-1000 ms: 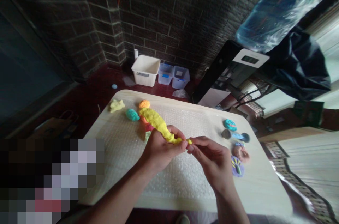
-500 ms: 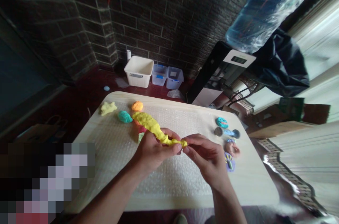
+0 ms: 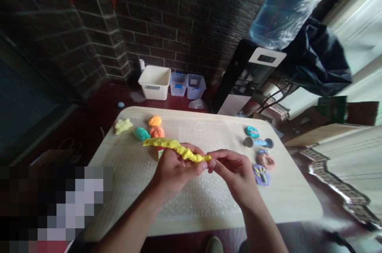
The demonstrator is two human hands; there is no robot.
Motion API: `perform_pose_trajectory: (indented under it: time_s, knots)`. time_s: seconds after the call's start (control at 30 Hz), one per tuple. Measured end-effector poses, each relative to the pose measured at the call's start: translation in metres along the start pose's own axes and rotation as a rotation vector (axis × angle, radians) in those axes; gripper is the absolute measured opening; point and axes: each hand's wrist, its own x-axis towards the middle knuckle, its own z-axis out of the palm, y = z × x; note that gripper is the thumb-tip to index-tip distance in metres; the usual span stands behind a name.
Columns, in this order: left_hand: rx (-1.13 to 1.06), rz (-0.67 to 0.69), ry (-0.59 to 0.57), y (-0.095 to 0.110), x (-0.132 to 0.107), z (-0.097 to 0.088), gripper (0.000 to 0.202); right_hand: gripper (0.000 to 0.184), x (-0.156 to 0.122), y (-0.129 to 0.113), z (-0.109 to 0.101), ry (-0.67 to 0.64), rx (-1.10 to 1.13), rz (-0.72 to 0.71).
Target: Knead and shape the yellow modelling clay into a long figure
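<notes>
A long, lumpy strip of yellow modelling clay [image 3: 167, 144] is held above the table, wider at its left end and thin at the right. My left hand [image 3: 176, 167] is closed round its middle, thumb on the near side. With thumb and fingertips, my right hand [image 3: 231, 169] pinches the thin right tip. Beyond the strip lie an orange-red clay lump [image 3: 156, 132], a teal lump [image 3: 142, 134] and an orange lump [image 3: 154, 120]. A pale green piece [image 3: 160, 154] shows partly behind my left hand.
Bubble wrap [image 3: 191, 205] covers much of the wooden table [image 3: 286, 205]. A pale yellow clay shape [image 3: 123, 126] lies far left. At right are a teal disc [image 3: 252, 131], a blue dumbbell-like piece [image 3: 259, 142], a pinkish ring [image 3: 266, 160] and a purple disc [image 3: 262, 175]. Bins [image 3: 155, 83] stand behind.
The strip's left end has swung down and toward me, looking thinner now and uncovering the orange-red lump. Both hands keep their hold. The camera view has shifted slightly.
</notes>
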Motion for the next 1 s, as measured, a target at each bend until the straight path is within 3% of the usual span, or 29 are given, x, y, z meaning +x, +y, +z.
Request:
perform_pose_trajectory:
  time_s: [0.57,0.73,0.87,1.0]
  knots:
    - [0.007,-0.072,-0.039,0.004,0.000,0.000,0.031,0.011,0.001,0.005,-0.005,-0.013,0.106,0.058]
    - [-0.040,-0.021,0.038,-0.002,-0.001,-0.001,0.030,0.016,0.000,0.007,-0.002,-0.013,0.149,0.075]
    - [-0.084,0.000,0.058,-0.006,0.003,0.000,0.017,0.015,-0.001,0.006,0.003,-0.009,0.136,0.018]
    - [-0.083,0.007,0.087,-0.004,0.004,0.001,0.022,0.018,-0.001,0.003,0.006,-0.007,0.039,-0.052]
